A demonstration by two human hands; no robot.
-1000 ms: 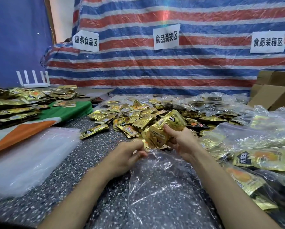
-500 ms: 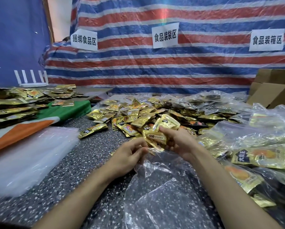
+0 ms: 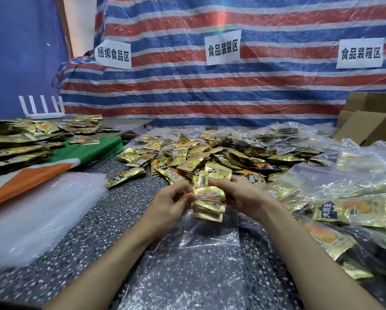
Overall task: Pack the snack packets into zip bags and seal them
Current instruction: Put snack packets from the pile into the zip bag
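Snack packets [image 3: 208, 205] in zip bag [image 3: 210, 234] mouth (left grip [image 3: 169, 203] pinches edge).

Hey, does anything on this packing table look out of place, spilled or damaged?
Nothing looks damaged. One gold packet lies alone on the speckled table, apart from the loose heap. The left hand pinches the zip bag; the right hand grips a stack of packets at its mouth.

Bare forearms [image 3: 111, 260], left hand [image 3: 168, 205], right hand [image 3: 243, 195]
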